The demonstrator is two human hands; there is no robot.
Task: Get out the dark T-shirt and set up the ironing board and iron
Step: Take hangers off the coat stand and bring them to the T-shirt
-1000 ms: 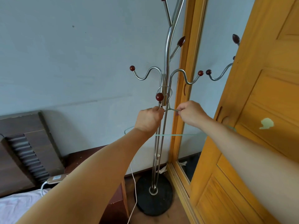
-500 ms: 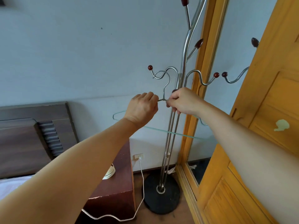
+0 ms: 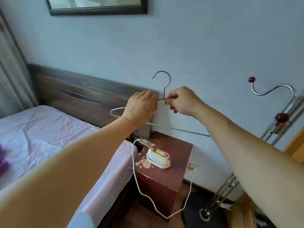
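Observation:
I hold a bare wire hanger (image 3: pixel 164 86) in both hands, in the air in front of the wall. My left hand (image 3: pixel 141 107) grips its left shoulder. My right hand (image 3: pixel 182 101) pinches the neck just under the hook. The hanger's bottom bar (image 3: pixel 177 130) runs to the right below my right arm. A small white and orange iron (image 3: pixel 158 156) rests on the red-brown bedside cabinet (image 3: pixel 158 183) below my hands. Its white cord (image 3: pixel 148 196) loops down to a wall socket (image 3: pixel 194 167). No T-shirt or ironing board is in view.
A bed with a pink sheet (image 3: pixel 49 129) and a dark wooden headboard (image 3: pixel 82 92) lies at the left. A chrome coat stand (image 3: pixel 279 112) with red knobs rises at the right, its black base (image 3: pixel 205 214) on the floor. A framed mirror (image 3: pixel 97 7) hangs above.
The hanger has come off the coat stand's hook and, held in both hands, moved left to above the cabinet. My view has swung left to the bed and iron.

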